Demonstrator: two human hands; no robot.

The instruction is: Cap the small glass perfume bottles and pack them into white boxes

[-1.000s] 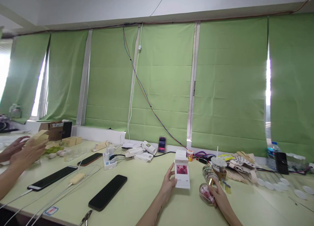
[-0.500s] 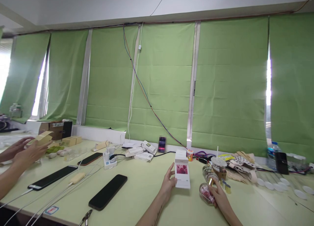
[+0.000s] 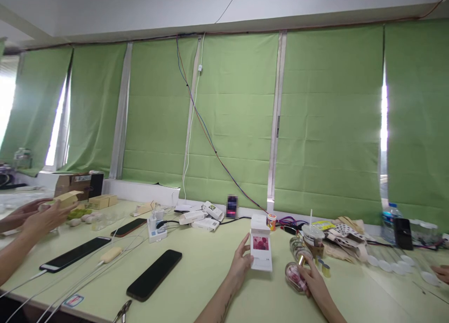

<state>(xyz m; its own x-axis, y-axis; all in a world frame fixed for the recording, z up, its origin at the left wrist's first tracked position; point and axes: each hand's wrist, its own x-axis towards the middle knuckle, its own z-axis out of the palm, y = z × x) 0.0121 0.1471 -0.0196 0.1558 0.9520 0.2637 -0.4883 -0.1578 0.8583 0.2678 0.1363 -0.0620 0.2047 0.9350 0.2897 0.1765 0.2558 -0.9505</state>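
Observation:
My left hand (image 3: pixel 242 262) grips the left side of a white box (image 3: pixel 261 263) with a pink flower picture on its front and its top flap raised. Fingers of my right hand (image 3: pixel 313 277) close around a clear rounded bottle (image 3: pixel 293 275) with pink content and a gold-coloured neck, low over the table. Just behind it stand more clear bottles (image 3: pixel 296 246), partly hidden. Small gold caps (image 3: pixel 326 270) lie right of my right hand.
A co-worker's hands (image 3: pixel 45 215) hold a cream box at left; another person's hand (image 3: pixel 441 272) shows at the right edge. Phones, including a black one (image 3: pixel 154 275), and cables lie left. A lidded drink cup (image 3: pixel 313 234) and white round lids (image 3: pixel 385 266) are right.
My hands stay almost in place, with the white box shifted very slightly. A person's hand has come in at the right edge. The left co-worker's cream box has moved a little right.

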